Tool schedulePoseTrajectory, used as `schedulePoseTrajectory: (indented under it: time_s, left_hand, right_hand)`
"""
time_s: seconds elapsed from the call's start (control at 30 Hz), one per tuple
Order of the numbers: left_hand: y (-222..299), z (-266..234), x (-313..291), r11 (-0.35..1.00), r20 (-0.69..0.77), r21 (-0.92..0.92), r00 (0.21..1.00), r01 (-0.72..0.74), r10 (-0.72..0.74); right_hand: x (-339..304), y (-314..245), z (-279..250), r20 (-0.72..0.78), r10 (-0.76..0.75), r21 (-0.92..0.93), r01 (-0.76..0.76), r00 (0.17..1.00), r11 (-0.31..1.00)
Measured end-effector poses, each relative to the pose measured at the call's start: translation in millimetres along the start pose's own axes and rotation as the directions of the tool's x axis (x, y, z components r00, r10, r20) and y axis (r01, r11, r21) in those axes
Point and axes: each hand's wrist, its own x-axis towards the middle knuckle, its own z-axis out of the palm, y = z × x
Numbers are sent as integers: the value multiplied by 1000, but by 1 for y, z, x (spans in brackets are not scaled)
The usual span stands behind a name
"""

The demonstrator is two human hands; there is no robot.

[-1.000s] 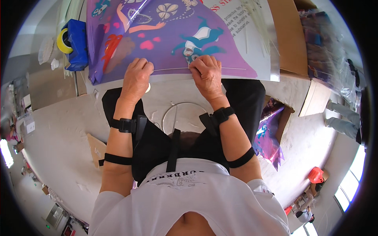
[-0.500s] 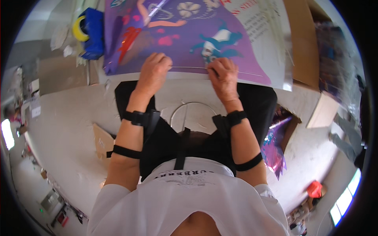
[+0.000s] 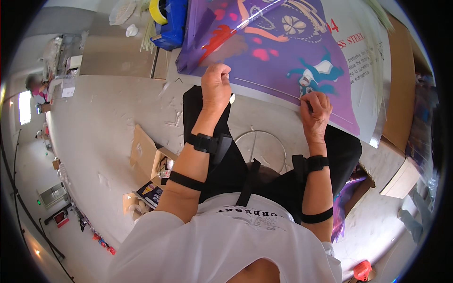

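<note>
A purple printed plastic film (image 3: 278, 70) with cartoon figures lies on the table in front of me. Along its near edge runs a thin white stick (image 3: 269, 87). My right hand (image 3: 316, 113) pinches this stick towards its right part, fingers curled. My left hand (image 3: 217, 89) is closed by the stick's left end, at the film's near edge; whatever its fingertips hold is hidden. Beyond my left hand stands a blue tape dispenser (image 3: 166, 40) with a yellow tape roll (image 3: 158, 12).
Bundles of thin pale sticks (image 3: 377, 61) lie on the table's right side. A cardboard box (image 3: 401, 99) stands further right. On the floor are an open carton (image 3: 146, 151) at left and a box with purple film (image 3: 347, 200) at right. Another person (image 3: 37, 85) is far left.
My view has swung left, so the table and both hands appear farther right. The hands stay at the film's near edge, and the open carton's contents now show.
</note>
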Motion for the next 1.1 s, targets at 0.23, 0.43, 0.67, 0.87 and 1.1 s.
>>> schedulePoseTrajectory:
  time_s: [0.23,0.43,0.67,0.87,1.1]
  left_hand:
    - [0,7,1,982,101,70,980,-178,171]
    - [-2,5,2,960,145,203,975,-194,166]
    - [-21,-40,18,986,-257,82,953,-146,162]
    - [-100,-125,14,761,-179,450,882,467,-435]
    - [-89,-116,-31,616,132,-435,723,657,-678]
  right_hand:
    - [1,0,-2,13,-9,-15,9,1000,1000]
    - [2,-1,-1,44,-19,7,18,999,1000]
    - [0,-1,-11,47,-16,113,11,999,994]
    - [11,-42,-4,-62,80,309,-57,995,949]
    - [24,-159,62,491,-36,643,-335,870,689]
